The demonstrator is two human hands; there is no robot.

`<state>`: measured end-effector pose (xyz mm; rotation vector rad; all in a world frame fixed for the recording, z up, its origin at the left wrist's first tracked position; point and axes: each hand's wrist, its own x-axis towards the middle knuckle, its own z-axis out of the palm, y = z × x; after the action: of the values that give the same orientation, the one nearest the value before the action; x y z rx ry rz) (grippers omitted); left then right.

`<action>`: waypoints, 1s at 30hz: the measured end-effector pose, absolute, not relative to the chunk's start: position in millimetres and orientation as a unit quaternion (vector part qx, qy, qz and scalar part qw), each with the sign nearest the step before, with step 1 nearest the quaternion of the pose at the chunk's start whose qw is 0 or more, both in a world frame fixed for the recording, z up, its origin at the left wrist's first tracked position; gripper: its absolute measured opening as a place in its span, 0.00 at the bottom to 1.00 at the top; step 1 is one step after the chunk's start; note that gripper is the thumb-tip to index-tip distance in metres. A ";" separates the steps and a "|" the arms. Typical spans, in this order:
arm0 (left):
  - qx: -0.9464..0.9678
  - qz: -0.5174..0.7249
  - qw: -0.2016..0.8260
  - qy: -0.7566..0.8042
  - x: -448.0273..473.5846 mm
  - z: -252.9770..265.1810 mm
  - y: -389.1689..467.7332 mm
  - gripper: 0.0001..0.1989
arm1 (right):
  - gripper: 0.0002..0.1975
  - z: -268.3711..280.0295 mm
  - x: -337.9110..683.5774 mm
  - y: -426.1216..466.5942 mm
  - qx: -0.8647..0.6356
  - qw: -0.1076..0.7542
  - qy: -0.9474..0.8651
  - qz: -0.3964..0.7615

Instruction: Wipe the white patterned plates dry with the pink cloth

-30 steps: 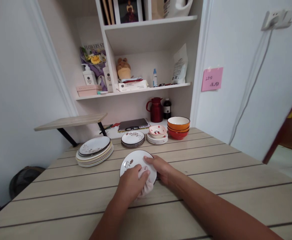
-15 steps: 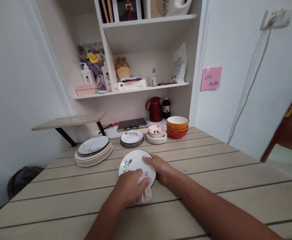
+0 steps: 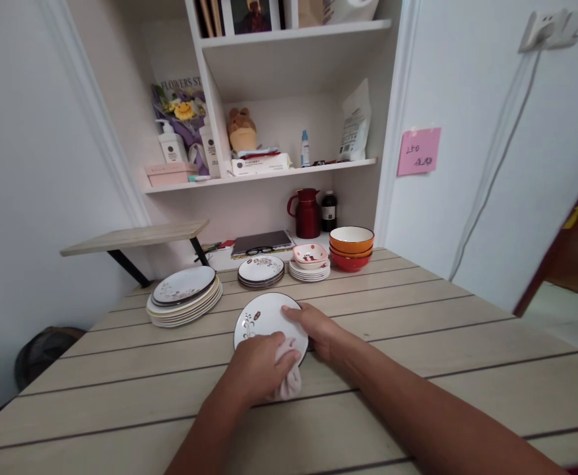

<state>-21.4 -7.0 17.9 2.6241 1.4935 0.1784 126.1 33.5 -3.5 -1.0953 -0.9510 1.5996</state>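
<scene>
Table (image 3: 121,404): pale boards, dark seams; the crockery stands toward its far side, perhaps to leave your hands room.
Stand (image 3: 135,235): at the table's far left corner, a wooden top on black legs.
Big stack (image 3: 185,300): at the table's far left; wide plates lie flat on one another, seemingly grouped by size so the pile sits steady.
Plate (image 3: 269,313): over the table's middle, tipped toward you, probably so its face is easy to see and reach; whether its underside touches the boards, I can't tell. It looks smooth and white, with a thin dark rim and a brown floral motif on its left; your fingers hide its near part.
Small stack (image 3: 260,272): at the table's far middle, dark-rimmed plates.
Bowls (image 3: 352,249): at the table's far right, nested, likely to save room; orange over red.
Right hand (image 3: 316,330): clamped on the plate's right edge, thumb on top, which leaves most of the face free.
Left hand (image 3: 259,366): fingers closed around a cloth (image 3: 289,379), held against the face.
Saucers (image 3: 309,272): at the table's far edge, beside the bowls.
Dish (image 3: 310,256): pink-edged, set on the saucers.
</scene>
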 end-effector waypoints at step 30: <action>0.883 0.131 0.105 0.439 -21.5 13.7 -6.7 0.12 | 0.14 -2.5 126.6 32.8 -0.459 0.482 -0.379 0.643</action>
<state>-21.5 -6.7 13.7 2.6030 1.2930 0.3877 126.6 32.8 -2.5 -1.1185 -0.9245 1.5673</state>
